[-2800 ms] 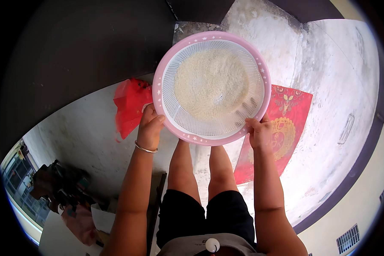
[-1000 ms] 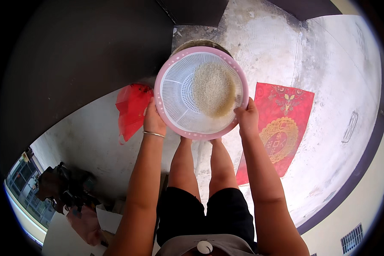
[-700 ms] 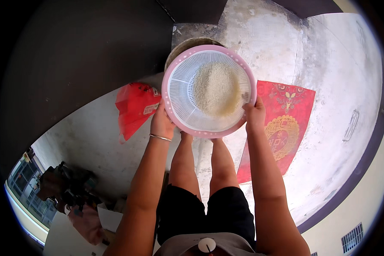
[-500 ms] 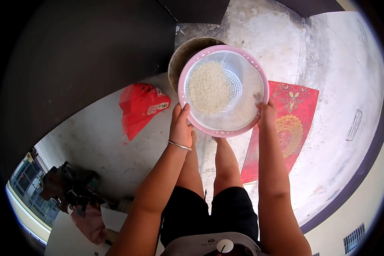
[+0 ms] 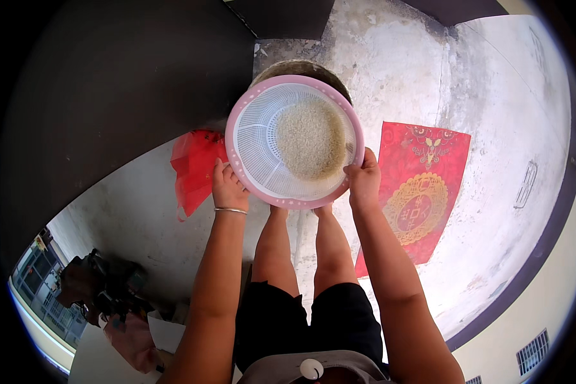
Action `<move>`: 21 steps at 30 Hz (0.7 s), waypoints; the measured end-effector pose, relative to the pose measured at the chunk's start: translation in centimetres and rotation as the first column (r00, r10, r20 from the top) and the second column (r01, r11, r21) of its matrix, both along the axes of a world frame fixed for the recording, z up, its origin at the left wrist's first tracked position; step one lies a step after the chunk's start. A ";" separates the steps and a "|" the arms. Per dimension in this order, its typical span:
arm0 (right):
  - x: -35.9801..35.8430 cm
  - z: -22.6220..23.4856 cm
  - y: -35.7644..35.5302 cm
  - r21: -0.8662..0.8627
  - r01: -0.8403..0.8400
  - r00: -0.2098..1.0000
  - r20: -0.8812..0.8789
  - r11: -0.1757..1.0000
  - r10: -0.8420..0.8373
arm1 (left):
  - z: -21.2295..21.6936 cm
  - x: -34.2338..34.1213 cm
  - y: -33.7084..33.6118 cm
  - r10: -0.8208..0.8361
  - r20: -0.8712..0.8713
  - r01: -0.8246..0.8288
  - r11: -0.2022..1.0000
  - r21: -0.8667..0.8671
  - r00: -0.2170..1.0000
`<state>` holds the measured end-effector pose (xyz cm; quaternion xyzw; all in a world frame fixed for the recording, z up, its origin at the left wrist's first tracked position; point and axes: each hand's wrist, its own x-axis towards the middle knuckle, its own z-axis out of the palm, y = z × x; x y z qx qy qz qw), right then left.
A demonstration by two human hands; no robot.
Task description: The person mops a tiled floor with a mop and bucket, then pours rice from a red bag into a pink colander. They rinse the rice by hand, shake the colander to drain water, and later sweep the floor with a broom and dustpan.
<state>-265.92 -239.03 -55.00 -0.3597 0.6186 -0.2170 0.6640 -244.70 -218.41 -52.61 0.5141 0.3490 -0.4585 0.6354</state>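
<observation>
Both my hands hold up a round plastic strainer basket (image 5: 253, 137) with a pink rim and a white mesh inside. My left hand (image 5: 229, 187), with a bangle at the wrist, grips the rim at its lower left. On the lower right of the rim, my right hand (image 5: 365, 179) has its thumb over the edge. White rice grains (image 5: 310, 139) lie heaped in the right half of the strainer. Behind and below it stands a wide round tub (image 5: 310, 68), mostly hidden by the strainer.
A red plastic bag (image 5: 195, 169) lies on the floor at the left, beside a dark wall or panel (image 5: 134, 83). To the right is a red mat (image 5: 422, 192) with a gold pattern. Dark items and a pink cloth (image 5: 131, 339) are heaped at the lower left.
The strainer has moved left with both my hands on it. The rice has shifted from its left side to its right side, and more of the mat shows.
</observation>
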 end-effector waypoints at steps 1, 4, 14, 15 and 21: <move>-0.5 -0.4 -0.3 0.037 0.018 1.000 -0.004 0.999 -0.017 | -0.3 -0.8 -0.4 -0.002 0.152 0.005 1.000 -0.019 0.988; -2.8 -2.2 -2.0 0.144 0.082 0.997 -0.021 0.986 -0.080 | 1.4 -7.3 -4.7 -0.066 0.317 0.054 0.997 0.047 0.946; -1.6 -1.3 -2.2 0.084 0.097 0.993 -0.074 0.992 -0.091 | 2.5 -7.8 -5.0 -0.114 0.315 0.106 0.993 0.045 0.942; -2.9 -1.6 -3.0 0.069 0.113 0.993 -0.049 0.991 -0.110 | 3.4 -8.8 -5.6 -0.126 0.215 0.142 0.988 -0.061 0.968; 0.8 -1.2 1.9 0.016 0.007 0.999 0.034 1.000 -0.007 | 2.2 -3.1 -3.5 -0.101 0.301 0.076 0.993 0.094 0.948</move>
